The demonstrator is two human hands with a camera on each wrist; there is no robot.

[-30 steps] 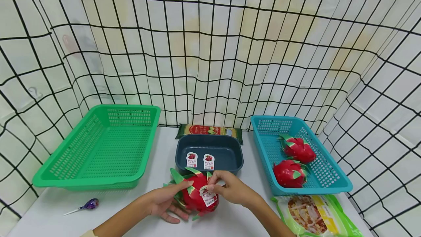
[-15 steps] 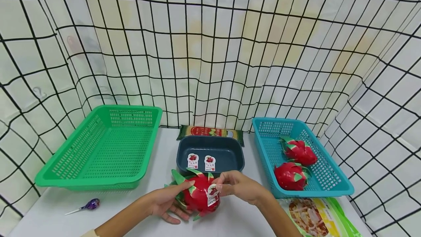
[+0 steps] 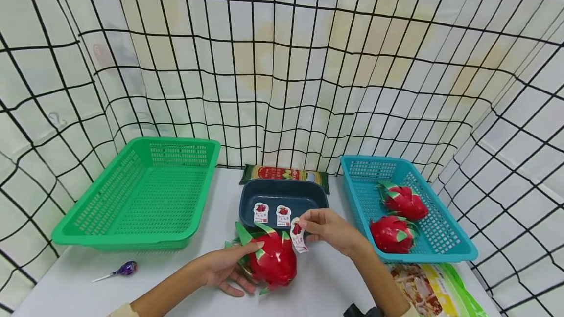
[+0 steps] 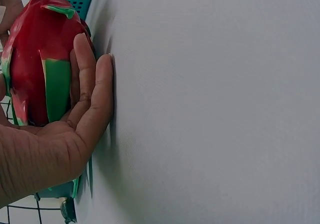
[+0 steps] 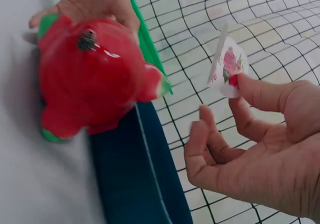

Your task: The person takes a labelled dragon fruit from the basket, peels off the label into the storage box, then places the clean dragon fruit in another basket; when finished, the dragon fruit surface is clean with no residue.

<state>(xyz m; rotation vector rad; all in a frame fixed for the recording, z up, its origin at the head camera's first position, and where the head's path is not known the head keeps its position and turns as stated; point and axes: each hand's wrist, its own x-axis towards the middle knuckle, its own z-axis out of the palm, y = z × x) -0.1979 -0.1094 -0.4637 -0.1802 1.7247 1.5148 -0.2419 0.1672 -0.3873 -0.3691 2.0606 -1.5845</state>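
Observation:
In the head view a red dragon fruit (image 3: 276, 262) with green-tipped scales lies on the table. My left hand (image 3: 222, 268) grips it from its left side, thumb on top and fingers round the lower side. Between thumb and forefinger, my right hand (image 3: 332, 231) pinches a white dragon fruit sticker (image 3: 298, 238), held just off the fruit's right side. The right wrist view shows this sticker (image 5: 230, 66) bent and apart from the fruit (image 5: 95, 79). Just behind the fruit stands a dark blue tray (image 3: 310, 202) with two similar stickers (image 3: 283, 215) in its front part.
A green basket (image 3: 61, 234) stands at the left, with a lollipop (image 3: 127, 268) in front of it. The blue basket (image 3: 454, 256) at the right holds two dragon fruits (image 3: 393, 234). Packages lie behind the tray (image 3: 286, 173) and at front right (image 3: 423, 287).
The sticker has come off the dragon fruit. My right hand has drawn it up and to the right, while my left hand keeps its hold on the fruit.

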